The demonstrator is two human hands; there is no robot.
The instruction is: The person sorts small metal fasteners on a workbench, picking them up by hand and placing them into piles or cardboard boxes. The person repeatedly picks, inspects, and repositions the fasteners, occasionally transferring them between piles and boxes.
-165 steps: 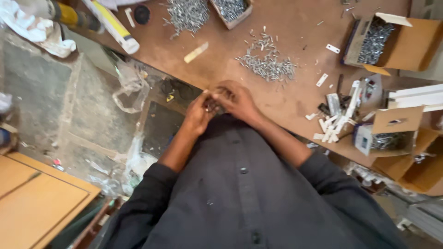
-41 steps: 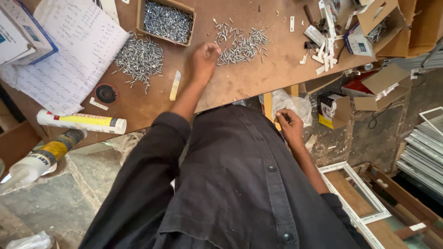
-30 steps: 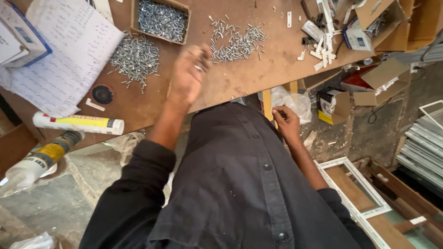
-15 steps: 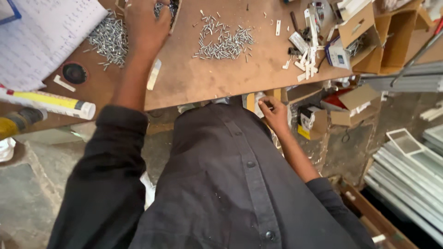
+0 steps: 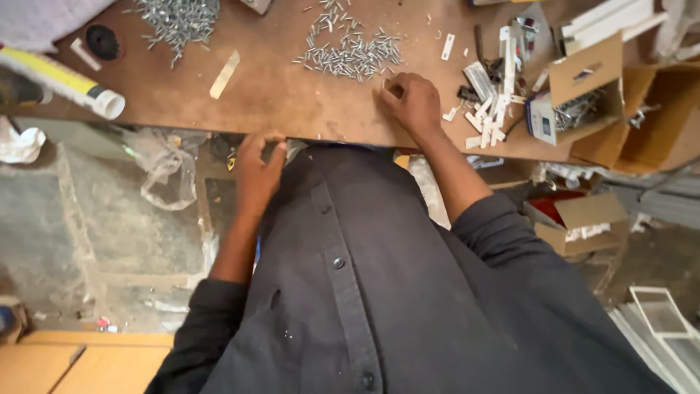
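The right hand [image 5: 414, 102] rests on the brown table [image 5: 292, 102] with its fingers curled in, just beside the pile of screws [image 5: 350, 55]; I cannot tell if it pinches one. The left hand [image 5: 259, 171] sits below the table edge by the dark shirt [image 5: 379, 292], fingers bent, and what it holds is hidden. A yellow tube [image 5: 62, 80] lies far left on the table.
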